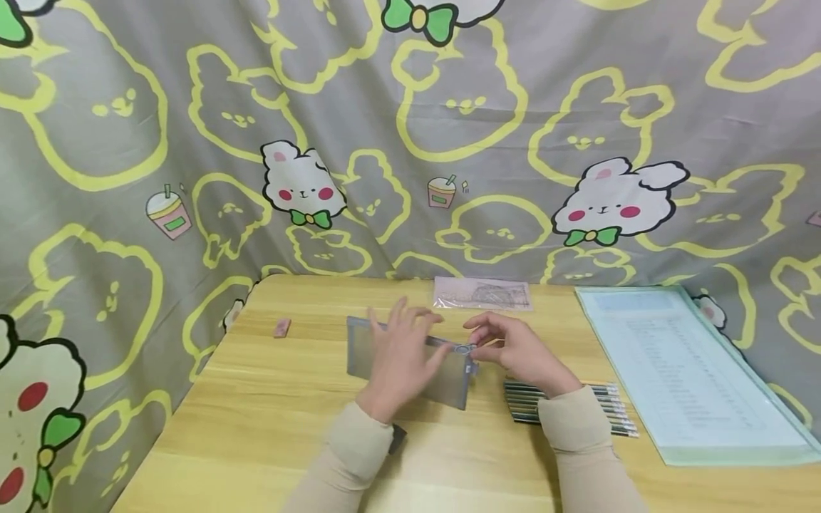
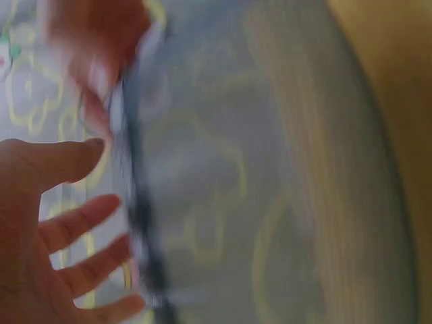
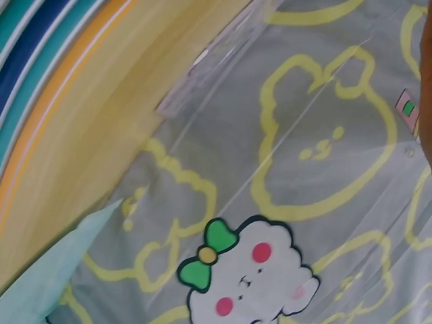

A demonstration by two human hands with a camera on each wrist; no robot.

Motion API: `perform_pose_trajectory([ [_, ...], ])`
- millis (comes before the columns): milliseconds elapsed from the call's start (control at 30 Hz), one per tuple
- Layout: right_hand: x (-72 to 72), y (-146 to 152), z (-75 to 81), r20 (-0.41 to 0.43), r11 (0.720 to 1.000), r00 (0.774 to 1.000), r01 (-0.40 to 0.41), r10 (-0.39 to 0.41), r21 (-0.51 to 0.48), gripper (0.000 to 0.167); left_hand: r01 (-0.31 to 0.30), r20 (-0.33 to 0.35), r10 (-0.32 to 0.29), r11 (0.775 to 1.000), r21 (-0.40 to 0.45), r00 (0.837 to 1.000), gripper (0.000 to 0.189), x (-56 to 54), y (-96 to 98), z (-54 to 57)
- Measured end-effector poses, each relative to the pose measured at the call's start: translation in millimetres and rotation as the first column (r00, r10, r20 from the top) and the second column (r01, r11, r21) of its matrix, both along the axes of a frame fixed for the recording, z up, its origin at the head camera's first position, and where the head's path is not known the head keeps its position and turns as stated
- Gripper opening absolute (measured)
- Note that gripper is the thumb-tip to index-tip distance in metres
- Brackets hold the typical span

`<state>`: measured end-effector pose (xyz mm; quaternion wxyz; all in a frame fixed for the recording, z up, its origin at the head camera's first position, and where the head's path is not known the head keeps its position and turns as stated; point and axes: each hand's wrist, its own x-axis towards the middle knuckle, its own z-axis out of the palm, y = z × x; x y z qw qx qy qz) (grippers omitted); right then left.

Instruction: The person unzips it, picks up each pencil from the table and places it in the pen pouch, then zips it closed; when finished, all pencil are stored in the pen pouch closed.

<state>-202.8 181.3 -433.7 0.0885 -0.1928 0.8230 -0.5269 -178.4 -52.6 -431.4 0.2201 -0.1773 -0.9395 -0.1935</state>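
Observation:
A see-through grey zipper pouch (image 1: pixel 445 385) with a blue-grey border stands on its long side over the table, its zipped edge upward. My left hand (image 1: pixel 400 360) is at its near side and top edge, fingers spread and fairly straight. In the left wrist view, the left fingertips (image 2: pixel 108 202) are right at the dark zipped edge. My right hand (image 1: pixel 519 353) pinches the pouch's upper right corner, near the zipper end, between thumb and fingers. In the right wrist view only a sliver of that hand shows at the right border.
Several dark striped pencils (image 1: pixel 526 402) lie in a row below my right forearm. A pink eraser (image 1: pixel 281 328) sits at left, a clear packet (image 1: pixel 481 293) at the back, and a mint folder (image 1: pixel 693 370) with a printed sheet at right. Some dark object (image 1: pixel 398 439) shows beside my left sleeve.

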Motion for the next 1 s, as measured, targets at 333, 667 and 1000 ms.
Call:
perform_pose_trajectory([
  [333, 3.7, -11.6, 3.6, -0.056, 0.997, 0.998, -0.025, 0.03, 0.079, 0.036, 0.143, -0.082, -0.144, 0.99, -0.022, 0.986, 0.029, 12.5, 24.2, -5.6],
  [667, 3.5, -6.2, 6.4, -0.028, 0.998, 0.999, -0.014, 0.016, 0.056, 0.04, 0.204, 0.003, -0.204, 0.978, -0.037, 0.979, 0.019, 13.9, 24.6, 3.6],
  [1000, 6.8, -14.9, 8.8, -0.043, 0.997, 0.999, -0.029, 0.032, 0.072, 0.036, 0.184, 0.063, -0.185, 0.983, 0.02, 0.981, 0.008, 16.6, 18.7, 5.9],
])
